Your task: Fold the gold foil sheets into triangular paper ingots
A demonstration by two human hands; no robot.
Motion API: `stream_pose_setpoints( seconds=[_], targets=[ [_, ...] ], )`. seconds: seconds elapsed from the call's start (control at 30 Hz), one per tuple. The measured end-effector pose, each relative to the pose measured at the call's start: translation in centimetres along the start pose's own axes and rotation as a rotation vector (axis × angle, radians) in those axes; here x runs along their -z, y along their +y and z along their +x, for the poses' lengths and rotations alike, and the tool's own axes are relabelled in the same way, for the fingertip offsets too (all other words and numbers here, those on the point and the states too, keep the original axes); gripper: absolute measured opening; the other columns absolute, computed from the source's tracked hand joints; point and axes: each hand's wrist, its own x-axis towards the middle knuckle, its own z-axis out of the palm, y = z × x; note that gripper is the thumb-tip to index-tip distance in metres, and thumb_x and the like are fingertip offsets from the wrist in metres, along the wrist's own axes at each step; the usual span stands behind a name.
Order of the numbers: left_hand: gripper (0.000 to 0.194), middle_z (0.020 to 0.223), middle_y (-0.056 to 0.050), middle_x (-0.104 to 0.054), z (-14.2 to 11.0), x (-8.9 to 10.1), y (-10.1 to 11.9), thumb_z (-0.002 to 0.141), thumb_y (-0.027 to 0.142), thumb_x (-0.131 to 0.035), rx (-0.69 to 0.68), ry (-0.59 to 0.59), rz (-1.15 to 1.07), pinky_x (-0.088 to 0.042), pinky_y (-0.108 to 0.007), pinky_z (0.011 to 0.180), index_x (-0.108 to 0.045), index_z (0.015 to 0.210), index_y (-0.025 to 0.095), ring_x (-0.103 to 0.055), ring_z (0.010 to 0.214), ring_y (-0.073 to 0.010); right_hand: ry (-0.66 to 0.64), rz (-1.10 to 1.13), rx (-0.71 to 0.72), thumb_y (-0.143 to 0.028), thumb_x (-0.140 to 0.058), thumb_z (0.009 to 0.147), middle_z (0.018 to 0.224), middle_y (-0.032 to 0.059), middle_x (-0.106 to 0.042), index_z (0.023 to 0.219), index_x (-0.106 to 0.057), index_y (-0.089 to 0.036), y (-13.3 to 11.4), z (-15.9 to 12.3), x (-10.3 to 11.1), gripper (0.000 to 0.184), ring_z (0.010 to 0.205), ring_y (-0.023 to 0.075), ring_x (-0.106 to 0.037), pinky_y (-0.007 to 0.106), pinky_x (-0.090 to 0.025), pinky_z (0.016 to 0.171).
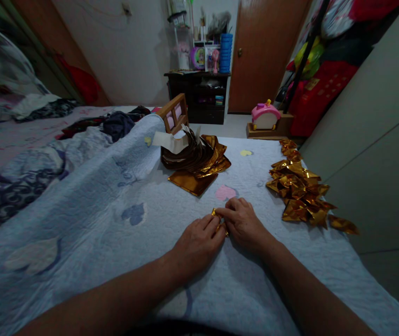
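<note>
- L hand (198,237): palm down, fingers bent & pressed onto a small gold foil piece (214,212); grip looks closed on it.
- R hand (244,223): thumb & fingers pinching same piece from other side; both hands meet over it, touching or nearly so.
- Foil piece: shiny, creased, mostly hidden under fingers, so I can't tell its full shape. It's low at the cloth, btwn my view's near edge & the stack.
- Under all that, pale blue quilted cloth (132,261): soft, puckered, w/ leaf/heart-like motifs in grey-blue, pink, yellow; rises in a rounded ridge on L.
- Just past hands: flat gold sheet (190,183), smooth, four-cornered, partly under a fanned stack (194,156) w/ curled, dark-looking layers & glossy gold corners. White paper (171,141) sticks up on its L side.
- Off to R, near cloth edge: heap of folded gold pieces (299,189), pointy, crinkled, mirror-bright facets, trailing in a line.
- Farther out I see a slatted wooden frame (174,113), rounded pink plastic toy (266,114), dark cabinet (197,102) & flat brown door (260,56).
</note>
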Motion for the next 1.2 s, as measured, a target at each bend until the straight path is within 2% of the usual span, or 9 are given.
stream_pose_setpoints(
  seconds=[0.37, 0.8, 1.1, 1.2],
  targets=[
    [0.022, 0.116, -0.013, -0.066, 0.3, 0.3, 0.0, 0.097, 0.013, -0.053, 0.015, -0.078, -0.038, -0.058, -0.039, 0.082, -0.061, 0.117, 0.011, -0.061, 0.105, -0.0271, 0.000, -0.103, -0.009, -0.018, -0.065, 0.090, 0.100, 0.0072, -0.058, 0.119, -0.071, -0.028, -0.2, 0.0, -0.5, 0.031, 0.092, 0.0233, -0.045, 0.036, -0.029, 0.078],
    [0.019, 0.116, -0.013, -0.068, 0.1, -0.2, -0.3, 0.097, 0.014, -0.055, -0.019, -0.015, -0.027, -0.059, -0.040, 0.085, -0.063, 0.114, 0.011, -0.063, 0.107, -0.0270, -0.031, -0.059, 0.004, -0.015, -0.060, 0.093, 0.101, 0.0076, -0.060, 0.113, -0.073, -0.027, 0.0, 0.2, 0.2, 0.027, 0.092, 0.0231, -0.046, 0.035, -0.032, 0.079],
    [0.024, 0.118, -0.012, -0.067, 0.0, -0.1, -0.5, 0.099, 0.015, -0.053, -0.018, -0.045, -0.059, -0.058, -0.040, 0.084, -0.061, 0.121, 0.013, -0.062, 0.109, -0.0263, 0.008, -0.002, 0.045, -0.010, -0.059, 0.092, 0.101, 0.0080, -0.062, 0.118, -0.074, -0.028, 0.9, -0.2, 0.2, 0.035, 0.092, 0.0225, -0.047, 0.036, -0.034, 0.081],
    [0.026, 0.126, -0.011, -0.063, -0.1, -0.2, -0.7, 0.098, 0.018, -0.056, 0.018, -0.061, -0.093, -0.057, -0.041, 0.090, -0.061, 0.123, 0.017, -0.058, 0.114, -0.0261, 0.007, 0.004, 0.037, -0.011, -0.059, 0.091, 0.101, 0.0077, -0.062, 0.117, -0.074, -0.028, 0.9, -0.2, 0.1, 0.034, 0.093, 0.0225, -0.047, 0.036, -0.034, 0.081]
  ],
)
